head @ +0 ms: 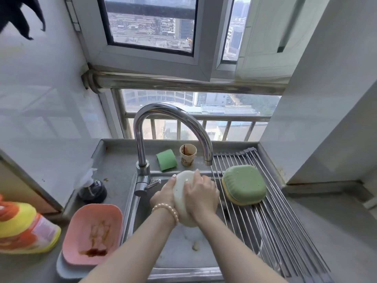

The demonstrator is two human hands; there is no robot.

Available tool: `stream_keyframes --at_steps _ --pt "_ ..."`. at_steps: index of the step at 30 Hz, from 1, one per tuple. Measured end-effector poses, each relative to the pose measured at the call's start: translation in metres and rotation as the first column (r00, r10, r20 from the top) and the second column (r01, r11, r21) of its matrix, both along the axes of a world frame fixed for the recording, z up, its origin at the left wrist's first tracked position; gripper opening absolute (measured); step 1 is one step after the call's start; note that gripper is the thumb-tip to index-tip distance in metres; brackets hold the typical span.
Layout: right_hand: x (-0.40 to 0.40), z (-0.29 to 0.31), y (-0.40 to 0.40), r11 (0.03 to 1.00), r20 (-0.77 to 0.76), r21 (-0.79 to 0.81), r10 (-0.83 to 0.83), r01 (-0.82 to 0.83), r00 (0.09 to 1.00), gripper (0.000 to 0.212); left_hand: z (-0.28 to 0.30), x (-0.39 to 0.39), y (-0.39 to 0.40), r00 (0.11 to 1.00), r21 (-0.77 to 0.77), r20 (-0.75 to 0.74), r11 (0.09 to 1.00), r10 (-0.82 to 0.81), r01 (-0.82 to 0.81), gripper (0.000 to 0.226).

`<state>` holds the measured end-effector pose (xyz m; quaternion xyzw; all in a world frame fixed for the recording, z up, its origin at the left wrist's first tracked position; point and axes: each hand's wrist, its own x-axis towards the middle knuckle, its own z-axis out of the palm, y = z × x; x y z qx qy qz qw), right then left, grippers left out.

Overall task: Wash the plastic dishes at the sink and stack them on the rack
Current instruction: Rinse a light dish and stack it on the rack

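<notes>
Plastic dishes sit at three spots: a soiled pink dish [92, 233] stacked on a blue one [67, 271] on the near-left counter, a cream dish [183, 193] held over the sink [179, 254], and a green dish [244, 183] overturned on a yellow one [237, 201] on the rack [275, 225] at right. The left hand [163, 196] grips the cream dish's left edge, fingers curled behind it. The right hand [201, 193] presses on its face, fingers together.

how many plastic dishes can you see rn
5: a cream dish held over the sink, green on yellow upside down on the rack, pink on a blue one left. More may be hidden.
</notes>
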<state>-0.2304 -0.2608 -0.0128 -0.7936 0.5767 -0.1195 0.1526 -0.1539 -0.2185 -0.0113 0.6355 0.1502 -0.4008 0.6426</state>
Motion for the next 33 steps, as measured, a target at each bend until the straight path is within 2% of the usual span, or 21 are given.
stream_keyframes --at_steps 1,3,4,6,7,8,9,11,12,13,15,17,19,20,21,23,24,26,29,31,33 --pt "0.004 -0.002 0.012 0.992 -0.017 -0.126 0.022 -0.024 1.0 0.052 0.001 -0.004 0.0 0.998 0.008 -0.042 0.999 0.045 -0.045 0.039" --pt "0.003 -0.011 0.033 0.94 0.058 -0.291 0.203 -0.178 0.978 0.047 -0.002 -0.003 0.001 0.99 -0.012 -0.125 0.997 0.071 -0.073 0.043" --pt "-0.006 -0.018 0.039 0.889 0.104 -0.37 0.33 -0.271 0.938 0.042 -0.011 0.001 0.002 0.976 -0.065 -0.205 0.994 0.073 -0.088 0.049" --pt "-0.03 -0.031 0.04 0.732 0.094 -0.524 0.559 -0.436 0.824 0.036 -0.044 0.016 -0.004 0.959 -0.138 -0.283 0.988 0.031 -0.073 0.062" --pt "-0.041 -0.036 0.036 0.668 0.082 -0.572 0.625 -0.477 0.777 0.036 -0.053 0.02 -0.004 0.958 -0.147 -0.287 0.987 0.017 -0.062 0.062" --pt "-0.05 -0.039 0.031 0.654 0.099 -0.584 0.645 -0.48 0.758 0.037 -0.047 0.017 -0.001 0.961 -0.13 -0.275 0.989 0.035 -0.073 0.051" --pt "-0.053 -0.038 0.026 0.707 0.165 -0.553 0.613 -0.442 0.773 0.04 -0.041 0.013 0.002 0.964 -0.093 -0.258 0.992 0.056 -0.083 0.035" --pt "-0.046 -0.028 0.022 0.917 0.422 -0.312 0.368 -0.248 0.829 0.05 -0.025 0.0 0.008 0.974 -0.027 -0.21 0.995 0.083 -0.091 0.021" --pt "-0.04 -0.018 0.021 0.98 0.524 -0.119 0.197 -0.158 0.828 0.058 -0.022 -0.004 0.008 0.977 -0.017 -0.2 0.997 0.068 -0.073 0.022" --pt "-0.034 -0.01 0.018 0.993 0.572 0.06 0.047 -0.1 0.819 0.06 -0.018 -0.007 0.008 0.981 -0.032 -0.185 0.997 0.059 -0.066 0.023" --pt "-0.027 0.004 0.008 0.934 0.585 0.356 -0.251 0.034 0.771 0.047 -0.012 -0.008 0.011 0.989 -0.079 -0.141 0.996 0.039 -0.051 0.022" --pt "-0.027 0.006 -0.011 0.832 0.563 0.542 -0.463 0.116 0.685 0.035 -0.015 -0.005 0.013 0.994 -0.089 -0.105 0.996 -0.032 0.023 0.019" --pt "-0.03 0.003 -0.026 0.762 0.527 0.639 -0.537 0.109 0.659 0.041 -0.018 -0.004 0.02 0.985 -0.086 -0.093 0.986 -0.148 0.141 0.02" --pt "-0.032 0.001 -0.032 0.749 0.52 0.656 -0.534 0.089 0.667 0.035 -0.021 -0.002 0.023 0.97 -0.084 -0.11 0.974 -0.219 0.21 0.02" --pt "-0.035 0.0 -0.037 0.767 0.509 0.635 -0.503 0.09 0.699 0.029 -0.022 -0.002 0.026 0.948 -0.101 -0.151 0.958 -0.281 0.268 0.022" --pt "-0.037 0.004 -0.041 0.87 0.526 0.488 -0.357 0.07 0.772 0.039 -0.019 0.003 0.029 0.875 -0.131 -0.272 0.916 -0.401 0.379 0.027" --pt "-0.038 0.007 -0.037 0.917 0.579 0.397 -0.286 0.043 0.763 0.045 -0.016 0.007 0.031 0.834 -0.148 -0.311 0.89 -0.456 0.431 0.028" --pt "-0.04 0.01 -0.022 0.976 0.689 0.211 -0.109 -0.055 0.717 0.045 -0.012 0.017 0.033 0.777 -0.202 -0.343 0.849 -0.528 0.489 0.03" --pt "-0.046 0.007 -0.002 0.965 0.663 -0.098 0.246 -0.244 0.707 0.037 -0.004 0.029 0.035 0.746 -0.291 -0.356 0.825 -0.563 0.484 0.041" --pt "-0.054 -0.004 0.005 0.869 0.438 -0.269 0.495 -0.416 0.751 0.032 -0.009 0.035 0.037 0.755 -0.317 -0.335 0.822 -0.563 0.472 0.044" --pt "-0.063 -0.017 0.011 0.74 0.086 -0.321 0.644 -0.591 0.76 0.032 -0.019 0.037 0.041 0.825 -0.262 -0.271 0.863 -0.496 0.433 0.04"
